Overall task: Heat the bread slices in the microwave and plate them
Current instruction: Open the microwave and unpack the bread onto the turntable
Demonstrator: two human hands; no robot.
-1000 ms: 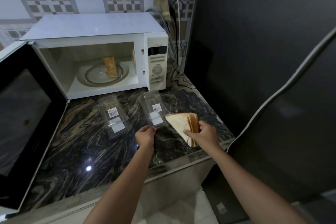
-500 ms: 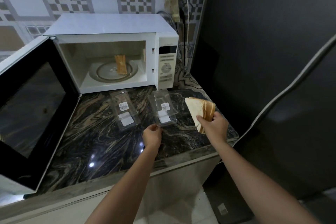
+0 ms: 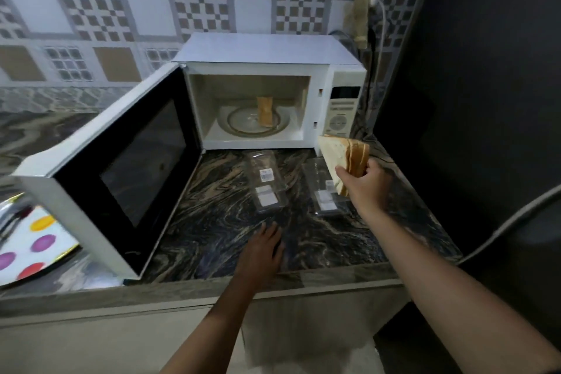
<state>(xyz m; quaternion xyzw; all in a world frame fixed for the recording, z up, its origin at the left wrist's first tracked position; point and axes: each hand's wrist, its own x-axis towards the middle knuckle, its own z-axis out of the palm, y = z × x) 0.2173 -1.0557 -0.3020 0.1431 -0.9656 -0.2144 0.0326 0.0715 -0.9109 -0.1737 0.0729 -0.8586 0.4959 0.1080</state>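
Two clear packs, a left pack (image 3: 267,182) and a right pack (image 3: 323,194), lie side by side on the dark marbled counter (image 3: 212,222); behind them a white microwave (image 3: 261,48) stands against the patterned tile wall (image 3: 145,9); its door (image 3: 121,179) swings wide to the left, partly hiding a dotted plate (image 3: 30,246); one bread piece (image 3: 264,111) stands on the turntable inside; the right hand (image 3: 367,185) grips a stack of bread slices (image 3: 340,155) above the right pack; the left hand (image 3: 261,252) rests on the counter, fingers loosely extended, holding nothing.

We saw a dark marbled worktop (image 3: 218,222) bearing a white microwave (image 3: 267,48) with its door wide open. Just in front of the microwave lay one clear pack (image 3: 267,185) and beside it a second clear pack (image 3: 318,182). Left of the microwave's door sat a spotted plate (image 3: 33,246).
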